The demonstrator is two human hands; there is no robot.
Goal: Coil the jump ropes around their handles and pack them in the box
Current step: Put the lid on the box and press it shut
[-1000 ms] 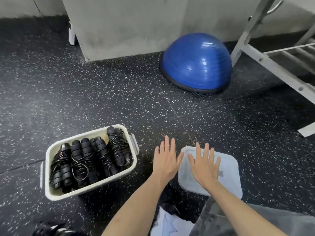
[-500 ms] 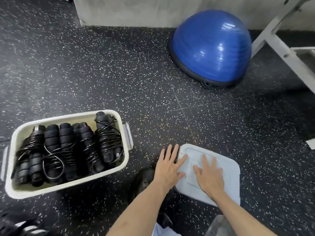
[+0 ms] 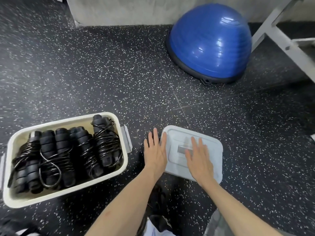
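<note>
A cream plastic box (image 3: 68,188) stands on the floor at the lower left, with several black jump ropes (image 3: 68,152) coiled around their handles packed side by side inside. Its grey latch flap (image 3: 126,140) sticks out on the right end. To the right lies the box's pale grey lid (image 3: 213,147), flat on the floor. My left hand (image 3: 156,152) is flat with straight fingers at the lid's left edge. My right hand (image 3: 199,157) lies flat on top of the lid, fingers straight.
A blue half-dome balance trainer (image 3: 209,41) sits on the speckled black rubber floor (image 3: 102,74) beyond the lid. A grey metal frame (image 3: 281,40) runs along the right. A concrete wall base (image 3: 119,12) is at the back.
The view has shifted closer and lower. Both hands have moved slightly forward over the lid, the right one further onto its top. The box and ropes have not moved.
</note>
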